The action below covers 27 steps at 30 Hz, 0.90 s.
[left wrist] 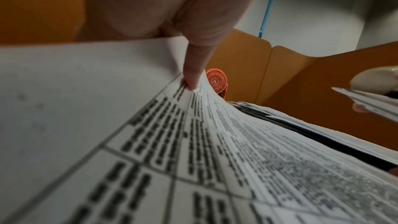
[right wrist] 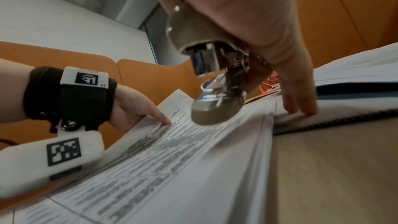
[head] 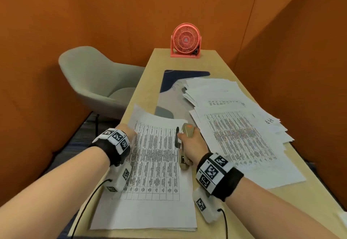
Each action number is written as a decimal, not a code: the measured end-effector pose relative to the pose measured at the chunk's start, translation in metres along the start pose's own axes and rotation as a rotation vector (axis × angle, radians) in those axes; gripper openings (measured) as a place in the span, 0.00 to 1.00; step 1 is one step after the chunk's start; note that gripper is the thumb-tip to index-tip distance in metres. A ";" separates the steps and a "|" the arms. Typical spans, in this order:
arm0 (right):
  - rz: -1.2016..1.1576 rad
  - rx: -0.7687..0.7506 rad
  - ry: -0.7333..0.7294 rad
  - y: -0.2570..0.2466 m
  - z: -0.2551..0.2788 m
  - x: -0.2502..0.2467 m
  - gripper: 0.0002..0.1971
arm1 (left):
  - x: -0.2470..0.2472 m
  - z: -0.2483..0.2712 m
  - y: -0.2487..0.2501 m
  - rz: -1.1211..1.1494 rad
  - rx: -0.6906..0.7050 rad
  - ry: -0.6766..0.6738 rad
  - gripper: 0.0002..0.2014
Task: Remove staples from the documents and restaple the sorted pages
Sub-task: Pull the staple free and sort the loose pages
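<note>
A stack of printed table pages, the document, lies at the front of the table. My left hand holds its far left corner, thumb on top, and the corner curls up; the fingers under it are hidden. My right hand grips a beige stapler over the document's right edge, nose pointing away from me. In the right wrist view the stapler hangs just above the document, jaws apart, while the fingertips touch the paper edge. The left hand shows across the sheet.
Loose piles of printed pages cover the table's right side over a dark desk mat. A pink fan stands at the far end of the wooden table. A grey chair sits left; orange walls enclose the space.
</note>
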State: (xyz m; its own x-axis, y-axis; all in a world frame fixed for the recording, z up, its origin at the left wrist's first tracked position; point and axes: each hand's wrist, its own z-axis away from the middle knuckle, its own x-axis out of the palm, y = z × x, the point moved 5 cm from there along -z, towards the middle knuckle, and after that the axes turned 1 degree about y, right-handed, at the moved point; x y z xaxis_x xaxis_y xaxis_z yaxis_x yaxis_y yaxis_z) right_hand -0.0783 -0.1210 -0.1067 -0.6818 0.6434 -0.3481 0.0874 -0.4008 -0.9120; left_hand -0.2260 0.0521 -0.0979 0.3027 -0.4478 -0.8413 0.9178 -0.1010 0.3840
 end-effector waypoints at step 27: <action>-0.104 0.250 0.127 0.059 -0.079 -0.180 0.37 | 0.098 0.024 0.196 0.570 0.201 -0.298 0.22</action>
State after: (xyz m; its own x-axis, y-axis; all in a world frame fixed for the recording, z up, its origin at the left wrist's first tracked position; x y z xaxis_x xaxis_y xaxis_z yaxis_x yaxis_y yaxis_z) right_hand 0.1068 -0.2089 -0.1153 -0.5803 0.7595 -0.2941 -0.1706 -0.4665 -0.8679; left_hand -0.0224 -0.0327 -0.0955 0.6150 -0.7034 -0.3564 0.5614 0.0731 0.8243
